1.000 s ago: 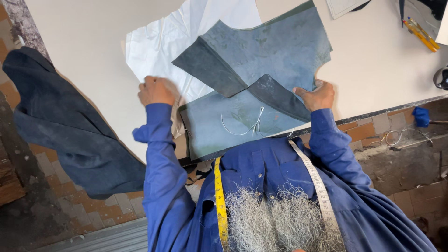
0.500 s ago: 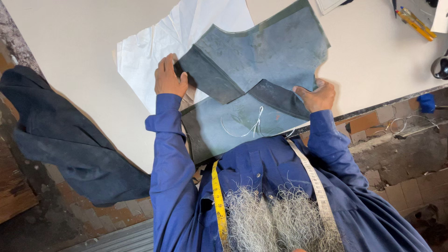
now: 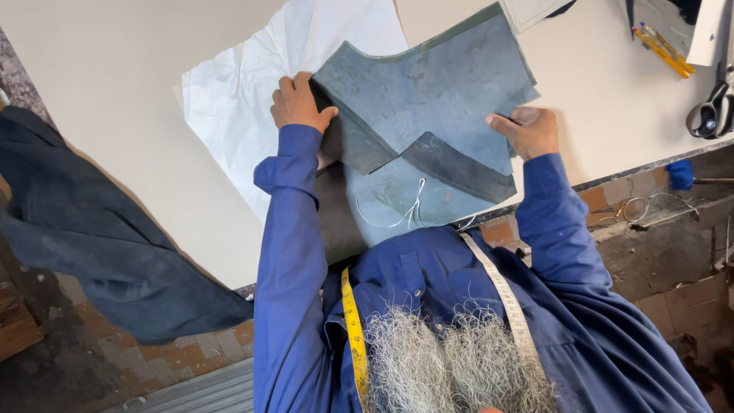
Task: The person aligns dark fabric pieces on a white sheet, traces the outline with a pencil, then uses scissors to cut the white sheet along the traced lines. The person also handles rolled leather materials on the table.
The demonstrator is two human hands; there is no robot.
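- Where the upper cloth (image 3: pixel 436 99) overlaps the lower cloth (image 3: pixel 397 199), most of the lower piece is hidden; only its near part shows, at the table (image 3: pixel 115 69) edge in front of the person.
- Left hand (image 3: pixel 300 103): fingers curled over the left edge of the upper cloth, pinching it; the fingertips are hidden behind the fabric.
- Right hand (image 3: pixel 526 130): thumb and fingers pinched on the right edge of the same piece; how many layers it grips cannot be told.
- Two grey-blue cloth pieces can be counted; a dark folded flap (image 3: pixel 459 168) of the upper one crosses the lower one.
- One white paper sheet (image 3: pixel 252 99) lies under the cloth, largely covered by it.
- One loop of white thread (image 3: pixel 397 210) rests on the lower cloth.
- One dark garment (image 3: pixel 99 245) hangs off the table's left edge, cut off by the frame.
- One tape measure (image 3: pixel 353 336) hangs round the neck, showing as two strands, one yellow and one white.
- Scissors (image 3: pixel 711 111) at the right edge are partly cut off; yellow pencils (image 3: pixel 661 47) beside them are too small to count surely.
- One blue object (image 3: pixel 679 174) below the table edge is hard to identify.
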